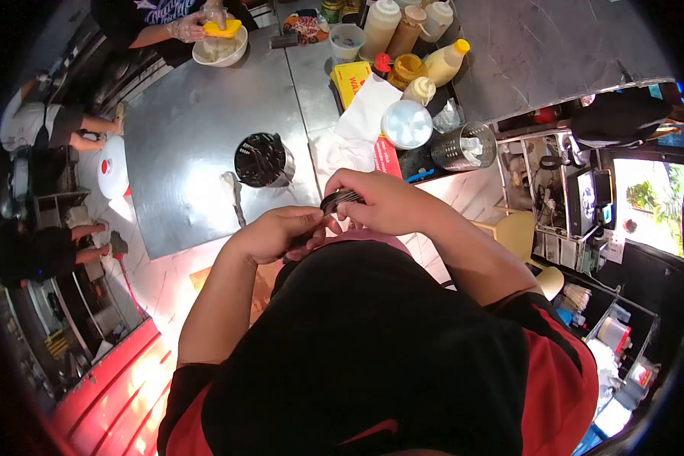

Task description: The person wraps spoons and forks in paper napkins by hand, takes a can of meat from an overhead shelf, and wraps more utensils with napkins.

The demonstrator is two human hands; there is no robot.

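Observation:
Close in front of my body, my right hand (380, 201) is closed around a small bundle of dark metal cutlery (340, 201). My left hand (287, 232) meets it from the left, thumb and fingers pinched at the bundle's left end. Beyond my left hand, a round perforated metal holder (264, 160) full of dark cutlery stands on the steel table (197, 121). A spoon (234, 196) lies just left of that holder. To the right of my right hand is a second perforated metal holder (463, 146) with white pieces inside.
Squeeze bottles (380, 30), a white-lidded tub (406, 124), white paper (368, 106) and a yellow box (351, 82) crowd the table's back right. Across the table a gloved co-worker's hand (186, 28) works over a white bowl (220, 52). Other people stand at the left.

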